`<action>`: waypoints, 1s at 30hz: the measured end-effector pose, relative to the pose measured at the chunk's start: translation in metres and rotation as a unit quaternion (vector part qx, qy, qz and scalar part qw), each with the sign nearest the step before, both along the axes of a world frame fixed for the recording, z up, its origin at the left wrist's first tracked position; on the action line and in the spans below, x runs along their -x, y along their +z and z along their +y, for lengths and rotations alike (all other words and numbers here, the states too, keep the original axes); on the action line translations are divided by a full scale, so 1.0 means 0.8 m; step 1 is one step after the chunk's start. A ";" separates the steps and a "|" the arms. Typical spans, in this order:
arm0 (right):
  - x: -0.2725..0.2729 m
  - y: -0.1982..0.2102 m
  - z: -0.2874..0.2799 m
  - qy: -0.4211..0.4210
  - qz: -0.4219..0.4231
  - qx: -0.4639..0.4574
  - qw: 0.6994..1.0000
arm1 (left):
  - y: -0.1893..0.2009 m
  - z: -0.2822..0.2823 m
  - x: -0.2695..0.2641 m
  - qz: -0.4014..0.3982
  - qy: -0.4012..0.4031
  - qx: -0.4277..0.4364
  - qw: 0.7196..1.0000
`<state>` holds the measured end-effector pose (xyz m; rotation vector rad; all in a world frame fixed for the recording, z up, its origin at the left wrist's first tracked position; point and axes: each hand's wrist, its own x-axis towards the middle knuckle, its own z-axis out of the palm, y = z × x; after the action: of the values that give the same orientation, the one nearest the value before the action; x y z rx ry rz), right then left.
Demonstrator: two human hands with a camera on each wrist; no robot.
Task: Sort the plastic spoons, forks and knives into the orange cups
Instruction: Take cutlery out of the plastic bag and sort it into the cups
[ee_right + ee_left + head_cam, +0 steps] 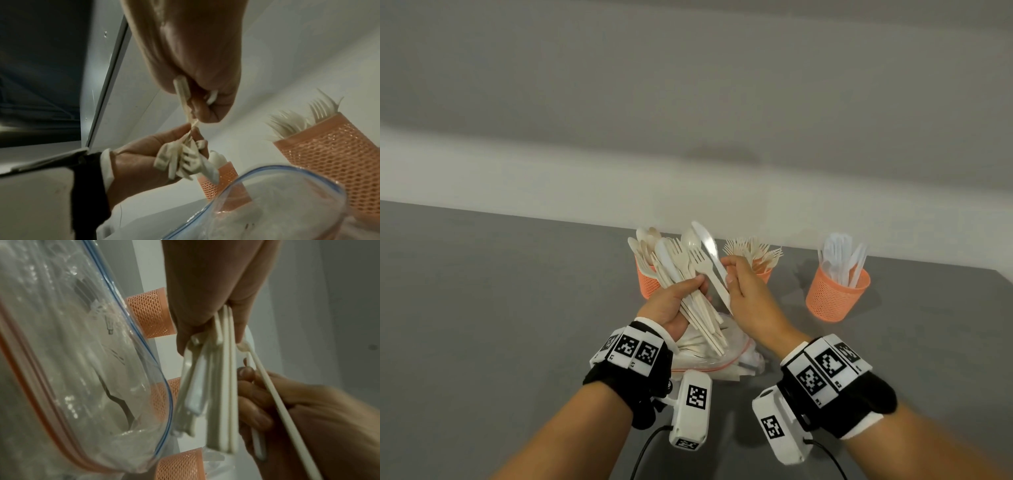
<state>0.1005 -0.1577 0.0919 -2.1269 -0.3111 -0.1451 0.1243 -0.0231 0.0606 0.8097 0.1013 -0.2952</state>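
My left hand (688,291) grips a fanned bundle of cutlery (681,267) made up of cream forks, a spoon and a white knife, raised above the table. My right hand (732,274) pinches the handle of one white knife (705,243) beside the bundle, blade pointing up. In the right wrist view the knife handle (182,92) sticks out of the curled fingers (205,112). Three orange mesh cups stand behind the hands. The left cup (645,284) holds spoons, the middle cup (765,274) forks, and the right cup (835,298) white knives.
A clear zip bag (726,356) with more cutlery lies on the grey table (500,291) right under my hands. A pale wall runs behind the cups. In the left wrist view the bag (72,353) fills the left side.
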 end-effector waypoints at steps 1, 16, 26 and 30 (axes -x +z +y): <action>0.001 -0.002 0.002 0.001 -0.002 -0.001 1.000 | 0.000 -0.002 -0.001 0.002 0.004 -0.002 1.000; -0.008 -0.018 0.010 -0.062 -0.097 -0.008 0.993 | 0.013 -0.009 0.007 0.055 -0.039 0.019 0.998; -0.019 -0.020 0.005 -0.084 -0.032 -0.067 0.994 | 0.011 -0.015 0.013 0.025 -0.045 0.042 0.998; -0.020 -0.009 0.005 -0.061 0.007 -0.081 0.995 | 0.011 -0.016 0.013 0.020 -0.029 0.025 0.999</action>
<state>0.1163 -0.1540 0.0848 -1.9851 -0.1547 -0.2188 0.1135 -0.0362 0.0691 0.7589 0.1082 -0.3685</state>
